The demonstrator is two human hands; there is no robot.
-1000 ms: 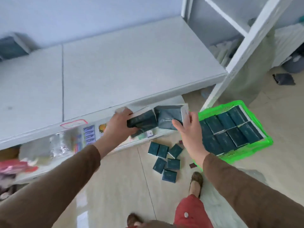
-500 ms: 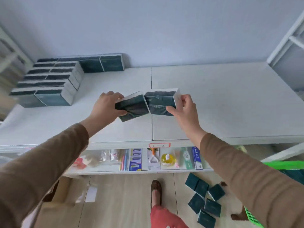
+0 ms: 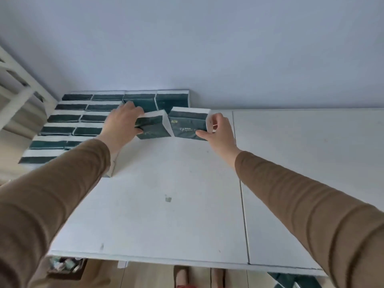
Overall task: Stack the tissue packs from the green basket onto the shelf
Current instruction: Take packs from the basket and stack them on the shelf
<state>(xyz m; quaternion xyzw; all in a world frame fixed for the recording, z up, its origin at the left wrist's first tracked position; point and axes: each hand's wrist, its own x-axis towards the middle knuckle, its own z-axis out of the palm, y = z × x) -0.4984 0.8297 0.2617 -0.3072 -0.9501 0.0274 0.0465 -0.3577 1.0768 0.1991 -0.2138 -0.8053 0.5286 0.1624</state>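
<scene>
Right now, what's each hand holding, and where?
Left hand grips one tissue pack at its left end; right hand pinches another pack at its right end.

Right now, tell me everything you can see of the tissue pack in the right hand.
The right tissue pack is a dark teal, soft-looking block with white top and end faces and small pale print on its front. The right hand pinches its right end, thumb below, fingers above. It sits tilted at the white shelf, beside the left hand's pack, just in front of the stacked back row.
</scene>
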